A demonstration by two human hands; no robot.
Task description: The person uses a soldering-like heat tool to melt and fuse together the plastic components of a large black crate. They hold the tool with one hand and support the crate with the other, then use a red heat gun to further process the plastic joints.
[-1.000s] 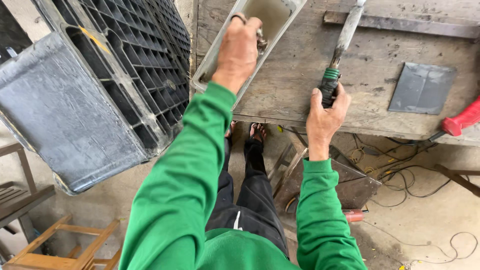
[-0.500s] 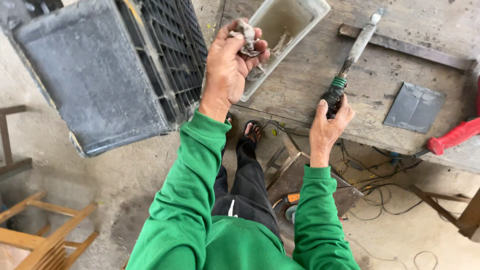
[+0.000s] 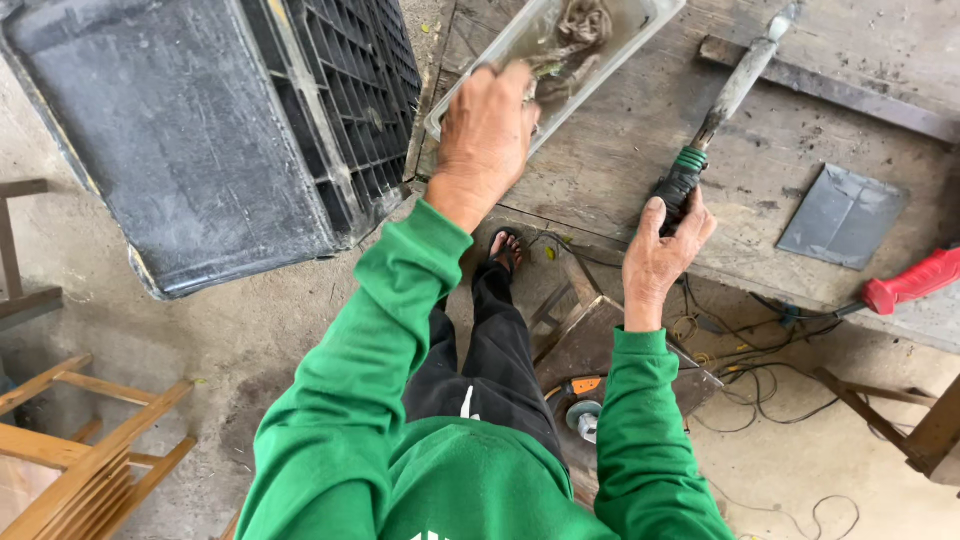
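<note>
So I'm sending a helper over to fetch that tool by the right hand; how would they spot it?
Start at the worn wooden workbench. At its near edge the right hand grips a long tool lying slanted across the top. Its dark grip with green rings and pale shaft set it apart from the red handle farther right.

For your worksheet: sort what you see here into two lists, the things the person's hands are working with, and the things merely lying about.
In hand:
- left hand at the rim of the clear plastic tray
- right hand on the grip of the long-handled tool

Lying about:
- grey metal plate
- red-handled tool
- black plastic crate
- wooden frame
- cables
</note>
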